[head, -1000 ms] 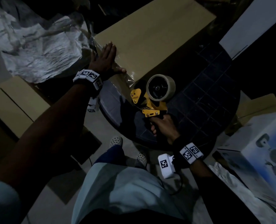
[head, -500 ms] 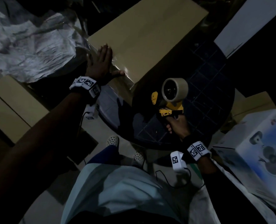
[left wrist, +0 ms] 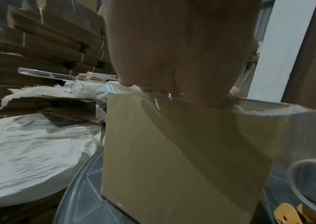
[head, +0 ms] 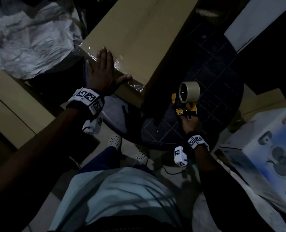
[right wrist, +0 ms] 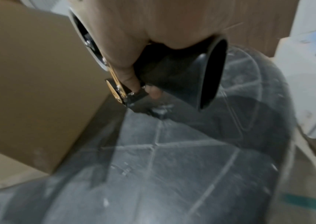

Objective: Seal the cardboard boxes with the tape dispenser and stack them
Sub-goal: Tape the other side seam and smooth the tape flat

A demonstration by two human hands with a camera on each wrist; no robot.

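Note:
A long tan cardboard box [head: 138,29] lies on a dark round table [head: 219,67]. Clear tape [head: 88,53] wraps over its near end. My left hand [head: 102,67] lies flat on that taped end, fingers straight, thumb along the near edge; in the left wrist view the palm [left wrist: 182,50] presses the box's [left wrist: 172,151] top edge. My right hand [head: 189,123] grips the handle of the yellow tape dispenser [head: 187,97], held above the table to the right of the box. In the right wrist view my fingers [right wrist: 126,65] curl round the dispenser's black handle [right wrist: 172,72].
Crumpled white sheeting [head: 26,41] lies at the far left. Flat cardboard [head: 13,104] sits left of me, with stacks of flattened cartons [left wrist: 38,37] behind. A white printed fan box [head: 269,151] stands at the right, and a white board [head: 256,20] at the far right.
My right hand has carried the tape dispenser to the right, away from the box's near corner. My left hand stays pressed flat on the taped end.

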